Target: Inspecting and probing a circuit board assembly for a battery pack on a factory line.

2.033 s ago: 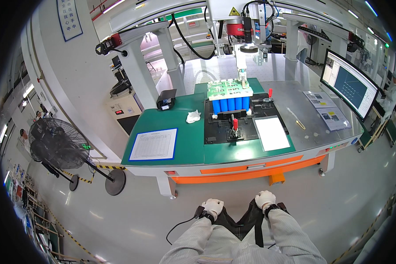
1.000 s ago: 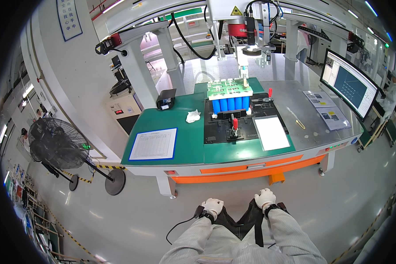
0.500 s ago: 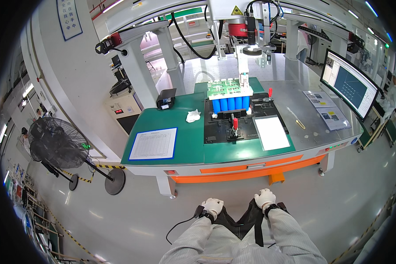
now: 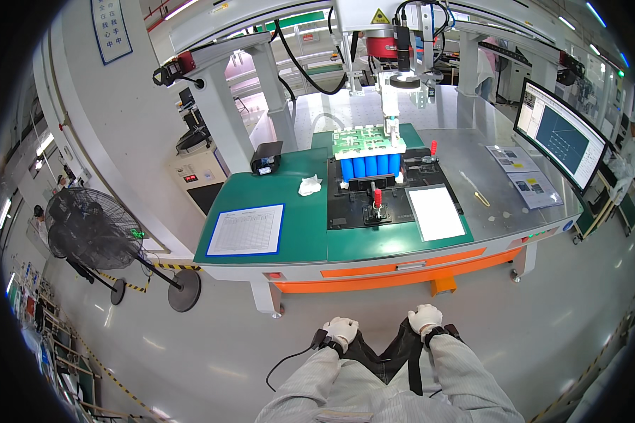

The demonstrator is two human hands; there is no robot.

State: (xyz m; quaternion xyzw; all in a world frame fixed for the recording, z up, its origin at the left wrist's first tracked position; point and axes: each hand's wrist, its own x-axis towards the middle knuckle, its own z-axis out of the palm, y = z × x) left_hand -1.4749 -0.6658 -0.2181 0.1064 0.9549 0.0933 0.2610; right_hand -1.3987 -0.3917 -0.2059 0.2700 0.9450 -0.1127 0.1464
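My left hand (image 4: 341, 331), in a white glove, is closed at the left end of a piece of black fabric (image 4: 382, 364) over my lap. At its other side my right hand (image 4: 425, 319), gloved too, is curled on the same fabric; the fingertips of both are hidden underneath. Each wrist has a black band, and a cable hangs from the left one. Beyond my hands, on the bench, a block of blue cylindrical cells (image 4: 370, 166) stands upright in a black fixture (image 4: 346, 217) under a green and white top plate (image 4: 363, 141). Neither hand touches the bench.
A machine head with a red ring (image 4: 382, 48) hangs over the block. A red-handled clamp (image 4: 377, 199), white sheet (image 4: 437, 213), blue-framed form (image 4: 245, 230) and crumpled white cloth (image 4: 309, 185) lie around it. A monitor (image 4: 561, 134) stands right, a black fan (image 4: 95, 229) left.
My right hand has dipped very slightly. Nothing else has visibly moved.
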